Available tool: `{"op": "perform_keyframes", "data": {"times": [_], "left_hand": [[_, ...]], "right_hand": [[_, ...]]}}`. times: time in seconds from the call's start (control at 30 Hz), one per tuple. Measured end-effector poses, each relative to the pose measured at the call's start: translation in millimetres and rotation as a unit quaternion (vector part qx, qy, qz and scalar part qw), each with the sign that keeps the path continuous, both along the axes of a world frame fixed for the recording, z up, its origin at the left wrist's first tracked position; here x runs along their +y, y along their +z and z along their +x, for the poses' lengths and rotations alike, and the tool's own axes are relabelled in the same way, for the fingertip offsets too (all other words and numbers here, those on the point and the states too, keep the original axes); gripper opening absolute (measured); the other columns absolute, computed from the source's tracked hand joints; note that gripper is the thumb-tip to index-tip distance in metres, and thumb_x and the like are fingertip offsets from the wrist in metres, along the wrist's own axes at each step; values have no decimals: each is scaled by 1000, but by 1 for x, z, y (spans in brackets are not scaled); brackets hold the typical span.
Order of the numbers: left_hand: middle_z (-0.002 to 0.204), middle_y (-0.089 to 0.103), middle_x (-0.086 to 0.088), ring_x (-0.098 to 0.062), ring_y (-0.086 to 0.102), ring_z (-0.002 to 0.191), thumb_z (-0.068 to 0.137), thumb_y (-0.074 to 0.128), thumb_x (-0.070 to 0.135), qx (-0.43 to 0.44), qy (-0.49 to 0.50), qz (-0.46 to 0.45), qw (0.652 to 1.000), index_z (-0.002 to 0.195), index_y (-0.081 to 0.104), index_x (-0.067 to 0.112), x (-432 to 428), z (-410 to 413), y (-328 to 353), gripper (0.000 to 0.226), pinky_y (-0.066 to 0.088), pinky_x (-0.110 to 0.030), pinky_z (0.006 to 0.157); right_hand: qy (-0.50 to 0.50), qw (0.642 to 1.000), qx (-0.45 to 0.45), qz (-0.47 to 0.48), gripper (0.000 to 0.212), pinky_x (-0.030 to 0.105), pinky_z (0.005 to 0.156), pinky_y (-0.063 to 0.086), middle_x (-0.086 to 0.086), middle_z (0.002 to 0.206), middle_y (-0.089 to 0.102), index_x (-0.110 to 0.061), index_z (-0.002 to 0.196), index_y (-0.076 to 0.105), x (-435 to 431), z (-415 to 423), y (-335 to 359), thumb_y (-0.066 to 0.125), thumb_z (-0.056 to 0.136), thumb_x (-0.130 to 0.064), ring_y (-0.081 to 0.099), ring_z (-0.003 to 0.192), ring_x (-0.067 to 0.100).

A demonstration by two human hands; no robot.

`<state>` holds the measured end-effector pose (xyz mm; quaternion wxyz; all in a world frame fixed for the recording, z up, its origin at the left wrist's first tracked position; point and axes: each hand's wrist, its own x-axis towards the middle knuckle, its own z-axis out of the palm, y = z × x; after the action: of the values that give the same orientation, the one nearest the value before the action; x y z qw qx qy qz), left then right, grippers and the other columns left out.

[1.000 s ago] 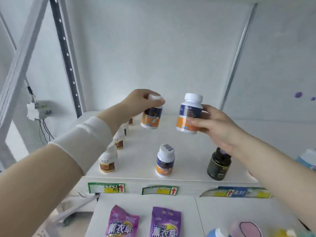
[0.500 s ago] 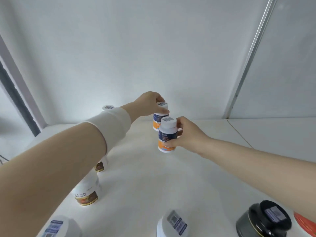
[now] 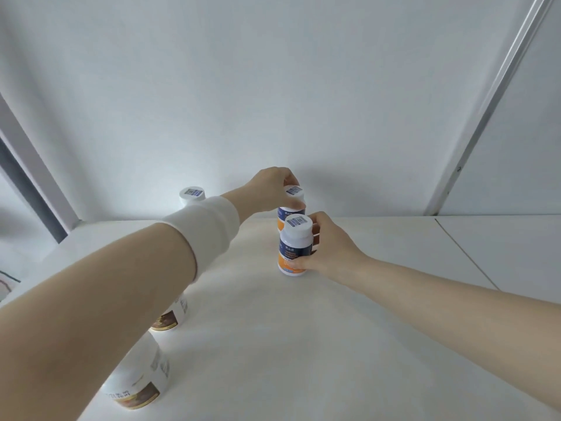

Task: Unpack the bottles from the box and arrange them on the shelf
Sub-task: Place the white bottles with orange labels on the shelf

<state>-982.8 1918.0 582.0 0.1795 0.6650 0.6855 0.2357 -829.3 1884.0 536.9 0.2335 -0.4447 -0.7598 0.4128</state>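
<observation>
In the head view, both bottles, held in the air a second ago, now appear to stand on the shelf (image 3: pixel 273 344), so you are judged to be at the release stage of this placement. Your left hand (image 3: pixel 273 186) pinches the cap of the far bottle (image 3: pixel 288 212) from above. Your right hand (image 3: pixel 331 247) wraps the body of the near bottle (image 3: pixel 295 247), just in front of it, centre far. Each bottle is upright: long axis vertical, cap up, label facing near.

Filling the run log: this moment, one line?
left hand: grips rear bottle by cap | right hand: grips front bottle | both upright
</observation>
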Motion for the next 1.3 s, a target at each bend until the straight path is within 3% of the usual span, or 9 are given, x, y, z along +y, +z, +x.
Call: {"op": "perform_keyframes", "data": {"times": [0.33, 0.53, 0.63, 0.87, 0.93, 0.97, 1.07, 1.2, 1.3], "left_hand": [[115, 62, -2, -14, 52, 95, 76, 74, 27, 3, -2, 8, 1000, 114, 58, 14, 3, -1, -6, 43, 39, -23, 77], [122, 58, -1, -14, 50, 97, 78, 73, 29, 7, -9, 2, 1000, 122, 52, 16, 5, 0, -8, 50, 38, -23, 78], [125, 54, 0, -13, 47, 99, 79, 72, 29, -4, -9, -4, 1000, 128, 46, 16, 4, -3, -6, 56, 36, -24, 81], [123, 57, 0, -16, 53, 103, 83, 69, 28, 59, -11, -25, 998, 124, 51, 15, -33, -13, 30, 47, 41, -26, 88], [124, 57, 1, -20, 54, 112, 85, 67, 31, 132, -5, -33, 991, 125, 51, 18, -57, -13, 43, 45, 44, -33, 94], [125, 56, 1, -21, 54, 115, 86, 64, 33, 209, -1, -40, 977, 127, 49, 19, -71, -12, 50, 46, 44, -35, 95], [128, 52, -3, -24, 48, 120, 92, 55, 35, 463, 12, -38, 886, 135, 41, 19, -123, -2, 71, 47, 42, -34, 92], [122, 55, -5, -25, 51, 115, 94, 52, 33, 544, 47, -24, 838, 131, 45, 16, -206, 15, 87, 41, 40, -31, 82], [120, 57, -4, -25, 53, 113, 93, 53, 31, 575, 65, -18, 816, 129, 47, 17, -270, 25, 92, 39, 40, -31, 78]], "right_hand": [[10, 1000, 16, -19, 56, 20, 77, 46, -20, 94, 50, -24, 104, 40, 1, 3, -7, 81, 67, -14, 57, 92, 10], [5, 1000, 2, -28, 55, 19, 73, 45, -18, 93, 52, -23, 104, 41, -1, 3, -7, 81, 68, -16, 58, 91, 11], [12, 999, -31, -37, 59, 18, 72, 44, -11, 104, 55, -19, 112, 42, -2, 6, 0, 81, 69, -21, 57, 97, 11], [7, 993, -119, -13, 75, 26, 92, 40, 0, 133, 46, -17, 136, 37, -16, 28, 39, 78, 73, -26, 47, 110, 13], [13, 990, -142, -15, 72, 25, 93, 37, 2, 137, 44, -17, 136, 37, -28, 35, 57, 75, 76, -28, 46, 119, 16], [16, 988, -153, -9, 70, 25, 93, 36, 3, 139, 44, -16, 137, 37, -36, 38, 66, 74, 78, -28, 45, 122, 17], [28, 983, -173, 45, 65, 25, 91, 36, 3, 138, 44, -13, 137, 37, -68, 45, 90, 68, 83, -30, 45, 123, 19], [45, 967, -197, 157, 58, 27, 88, 38, 3, 137, 45, -12, 135, 38, -124, 46, 105, 62, 86, -31, 45, 124, 21], [75, 928, -258, 258, 55, 33, 94, 39, 9, 137, 42, -13, 136, 36, -172, 43, 105, 57, 88, -30, 43, 125, 26]]}}
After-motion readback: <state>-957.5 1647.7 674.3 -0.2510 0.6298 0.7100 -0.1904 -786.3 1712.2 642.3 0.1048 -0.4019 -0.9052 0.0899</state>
